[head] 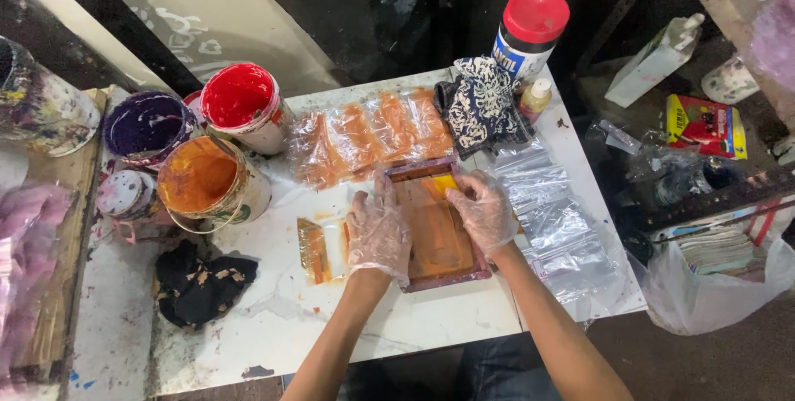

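1. Centrally, a small framed printing screen (435,231), smeared orange with a purplish frame, lies flat on the white tabletop (273,318); every place below is told from this screen.
2. The left hand (378,231), in a thin clear glove, lies flat with fingers spread wide on the screen's left edge, pressing down rather than gripping.
3. The right hand (484,212), gloved the same way, rests on the screen's right edge with its fingers curled loosely over the frame near the far corner.
4. Just left of the screen, touching the tabletop, lies a small squeegee (315,249) coated in orange ink.
5. Just beyond the screen's far edge sits a row of clear plastic pouches printed orange (368,136).
6. To the right of the screen, a sheet of unprinted clear pouches (555,227) spreads toward the tabletop's edge.
7. Beyond the screen to the far right lies a crumpled black-and-white patterned cloth (484,107), with a white canister with a red lid (528,33) and a small bottle (536,96) near it.
8. Far left of the screen stand three open paint tubs: orange (203,182) nearest, red (242,103) behind it, and purple (147,126) further left.
9. Near left of the screen, toward the person, a black rag (199,285) stained with orange lies on the tabletop.
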